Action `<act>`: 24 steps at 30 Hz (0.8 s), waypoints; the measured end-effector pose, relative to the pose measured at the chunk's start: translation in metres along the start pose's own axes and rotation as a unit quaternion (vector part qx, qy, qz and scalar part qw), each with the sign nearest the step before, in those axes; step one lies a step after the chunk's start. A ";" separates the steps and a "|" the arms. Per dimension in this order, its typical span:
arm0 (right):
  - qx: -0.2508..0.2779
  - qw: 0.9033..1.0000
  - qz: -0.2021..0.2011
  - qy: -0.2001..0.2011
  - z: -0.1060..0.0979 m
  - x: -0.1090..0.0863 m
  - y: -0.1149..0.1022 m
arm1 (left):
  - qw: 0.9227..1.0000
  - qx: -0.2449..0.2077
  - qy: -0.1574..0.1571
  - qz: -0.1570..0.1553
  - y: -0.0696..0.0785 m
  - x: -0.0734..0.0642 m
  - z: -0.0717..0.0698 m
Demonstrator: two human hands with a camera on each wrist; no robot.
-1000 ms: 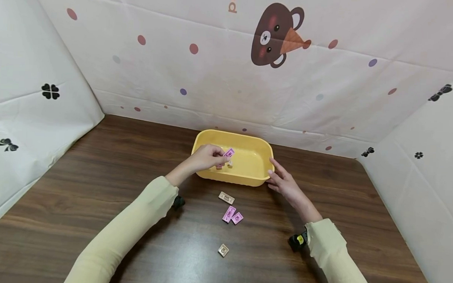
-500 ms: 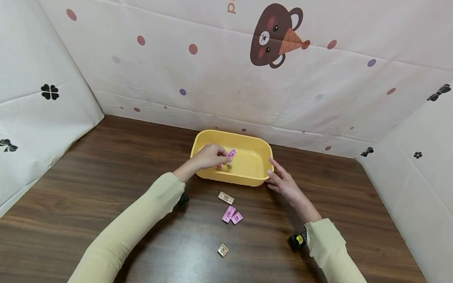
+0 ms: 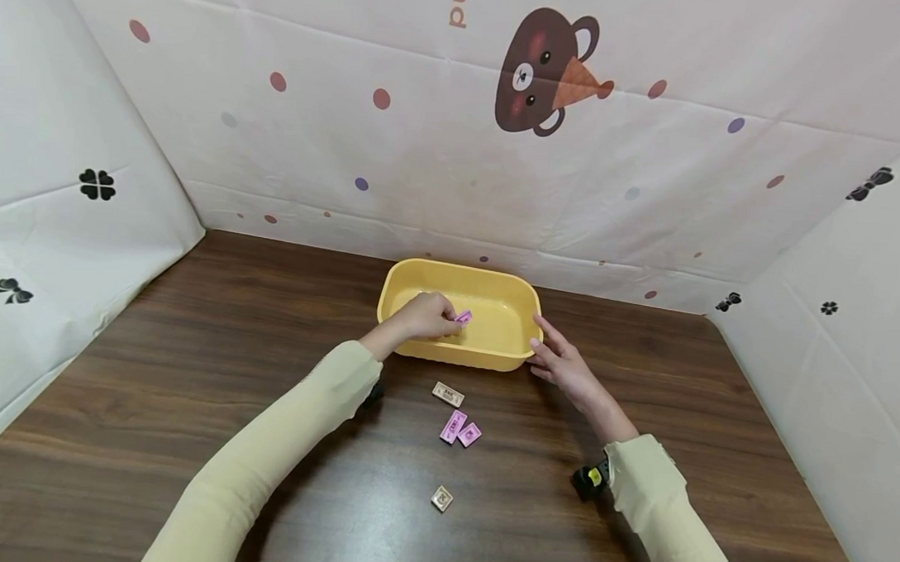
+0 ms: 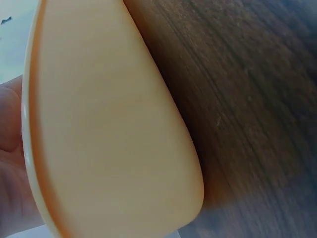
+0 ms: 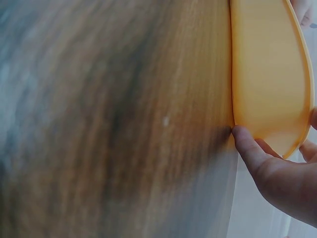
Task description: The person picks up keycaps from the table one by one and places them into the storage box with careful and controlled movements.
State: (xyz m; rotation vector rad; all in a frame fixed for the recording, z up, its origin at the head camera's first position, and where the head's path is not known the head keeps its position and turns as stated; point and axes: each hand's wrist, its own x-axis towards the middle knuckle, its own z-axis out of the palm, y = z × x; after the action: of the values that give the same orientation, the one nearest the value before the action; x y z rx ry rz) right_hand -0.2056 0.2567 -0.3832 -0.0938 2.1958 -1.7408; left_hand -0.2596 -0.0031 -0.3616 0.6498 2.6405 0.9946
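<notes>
My left hand reaches over the near rim into the yellow plastic basin, pinching a small pink printed tile between thumb and fingers. In the left wrist view the hand shows partly behind the basin's wall, which hides the fingertips and tile. My right hand holds the basin's right end, with fingers at the rim and, in the right wrist view, one digit against the lower outer wall. In front lie a beige rectangular tile, a pink rectangular tile, a pink square tile and a beige square tile.
The brown wood-grain table bears everything. Behind the basin rises a white printed cloth with a bear and dots; similar cloth borders the left and right sides. A dark wrist camera sits below the right sleeve.
My left hand has shifted slightly right and lower into the basin with the pink tile. The right hand stays at the basin's end, and the tiles on the table stay put.
</notes>
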 end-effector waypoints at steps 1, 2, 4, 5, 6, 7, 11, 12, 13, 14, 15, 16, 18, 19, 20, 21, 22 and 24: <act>0.000 1.000 0.000 0.000 0.000 0.000 0.000 | 1.000 0.011 -0.005 0.002 0.000 0.000 0.001; 0.000 1.000 -0.001 -0.001 0.000 0.000 0.000 | 1.000 0.020 -0.010 0.005 0.001 0.001 0.001; 0.001 1.000 -0.002 -0.001 0.000 0.000 0.001 | 0.999 0.037 -0.021 0.007 0.002 0.001 0.002; 0.001 1.000 -0.004 -0.001 0.000 0.000 0.001 | 0.999 0.042 -0.027 0.007 0.003 0.001 0.003; 0.001 1.000 -0.004 -0.001 0.000 0.000 0.001 | 0.998 0.047 -0.032 0.006 0.003 0.001 0.004; 0.001 1.000 -0.005 -0.002 0.000 0.000 0.001 | 0.998 0.052 -0.038 0.004 0.003 0.001 0.004; 0.000 1.000 -0.006 -0.003 0.000 0.001 0.002 | 0.996 0.074 -0.055 -0.003 0.005 0.003 0.006; 0.000 1.000 -0.006 -0.003 0.000 0.001 0.002 | 0.995 0.079 -0.058 -0.006 0.005 0.003 0.007; 0.000 1.000 -0.006 -0.004 0.000 0.001 0.002 | 0.995 0.084 -0.059 -0.010 0.006 0.004 0.007; -0.001 1.000 -0.005 -0.004 0.000 0.001 0.002 | 0.994 0.088 -0.060 -0.014 0.006 0.005 0.007; -0.001 1.000 -0.004 -0.004 0.000 0.001 0.002 | 0.994 0.090 -0.061 -0.018 0.006 0.005 0.007; -0.003 1.000 -0.005 -0.005 0.000 0.001 0.002 | 0.994 0.092 -0.061 -0.023 0.006 0.006 0.008; -0.005 1.000 -0.006 -0.005 -0.001 0.001 0.002 | 0.993 0.098 -0.059 -0.030 0.006 0.007 0.008; -0.007 1.000 -0.006 -0.006 -0.001 0.001 0.002 | 0.993 0.100 -0.057 -0.034 0.006 0.007 0.008; -0.007 1.000 -0.006 -0.006 -0.001 0.001 0.003 | 0.993 0.101 -0.056 -0.038 0.006 0.008 0.009; -0.007 1.000 -0.007 -0.006 -0.001 0.001 0.003 | 0.992 0.101 -0.055 -0.042 0.007 0.008 0.009; -0.006 1.000 -0.007 -0.006 -0.001 0.001 0.003 | 0.992 0.103 -0.055 -0.045 0.007 0.009 0.009; -0.002 1.000 -0.007 -0.005 -0.001 0.001 0.003 | 0.991 0.109 -0.053 -0.050 0.008 0.009 0.009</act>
State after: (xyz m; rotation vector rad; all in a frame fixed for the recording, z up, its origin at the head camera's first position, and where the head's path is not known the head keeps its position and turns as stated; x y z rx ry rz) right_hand -0.2064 0.2583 -0.3857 -0.1185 2.1968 -1.7395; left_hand -0.2616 0.0120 -0.3640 0.5915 2.6801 0.6318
